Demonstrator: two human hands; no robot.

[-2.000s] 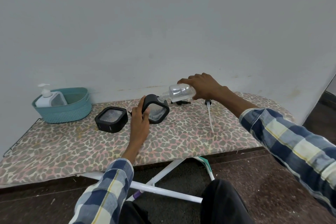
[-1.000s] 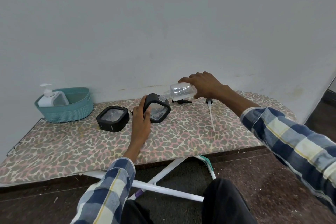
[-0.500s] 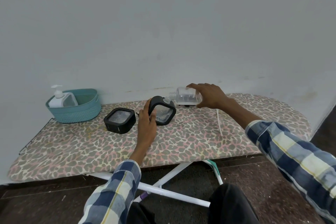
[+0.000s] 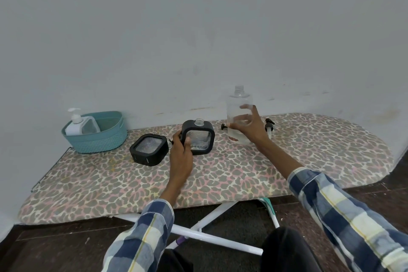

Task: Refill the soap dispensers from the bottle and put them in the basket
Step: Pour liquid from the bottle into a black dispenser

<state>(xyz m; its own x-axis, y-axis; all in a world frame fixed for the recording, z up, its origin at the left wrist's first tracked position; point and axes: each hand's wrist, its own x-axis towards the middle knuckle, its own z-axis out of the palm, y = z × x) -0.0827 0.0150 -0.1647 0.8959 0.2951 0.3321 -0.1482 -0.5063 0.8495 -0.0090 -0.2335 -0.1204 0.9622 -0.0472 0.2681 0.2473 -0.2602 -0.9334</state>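
Standing upright on the leopard-print ironing board [image 4: 220, 174] now, the clear refill bottle [image 4: 238, 115] — neck open, cap off, a shallow pool of liquid showing at the base. Right hand [image 4: 250, 127] just in front of it, fingers [image 4: 247, 107] spread and nearly straight, gripping nothing; whether the palm touches the bottle, impossible to say. Set upright, presumably, so nothing spills while both hands deal with the dispenser.

At nine o'clock of the bottle, the black square dispenser [image 4: 198, 137] stood on its base, open neck pointing up. Left hand [image 4: 182, 150] wrapped round its left edge, thumb across the front face — a steadying hold, likely to keep it from tipping while the neck is uncapped. Fill level not readable through the textured window.

Further toward nine o'clock, a second black dispenser [image 4: 149, 149] lying flat on its back, well clear of both hands; filled or not, no telling.

Two black pump heads waiting — one [image 4: 224, 126] just at the bottle's nine o'clock side, the other [image 4: 269, 126] at three o'clock with its white tube trailing. Probably next: one of these screwed back on.

Far toward nine o'clock, the teal basket [image 4: 110, 137], already holding a white pump bottle [image 4: 80, 125] — destination for the black pair, neither of which is in it yet.
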